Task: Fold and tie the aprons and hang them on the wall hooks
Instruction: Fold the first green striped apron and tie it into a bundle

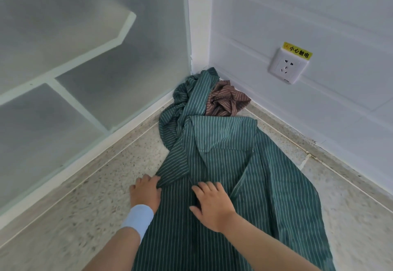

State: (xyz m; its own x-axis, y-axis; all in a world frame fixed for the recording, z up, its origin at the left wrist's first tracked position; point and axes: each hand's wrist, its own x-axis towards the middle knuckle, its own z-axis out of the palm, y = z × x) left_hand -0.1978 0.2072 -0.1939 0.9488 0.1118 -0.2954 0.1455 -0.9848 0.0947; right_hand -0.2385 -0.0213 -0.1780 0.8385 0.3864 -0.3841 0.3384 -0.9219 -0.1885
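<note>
Two aprons on the floor (pixel 95 196) | green striped apron (pixel 223 164) runs from the floor's far corner toward the person, its top bunched there | brown striped apron (pixel 227 100) crumpled in that corner, touching the green one | right grip (pixel 212 202) wide, flat, pressing the green apron | left grip (pixel 146 192) at its folded left edge, pinching or not: cannot tell

A speckled stone floor (pixel 74 217) meets a frosted glass partition (pixel 85 47) and a white panelled wall (pixel 319 15), which carries a white socket (pixel 288 65) under a yellow warning sticker (pixel 297 53).
</note>
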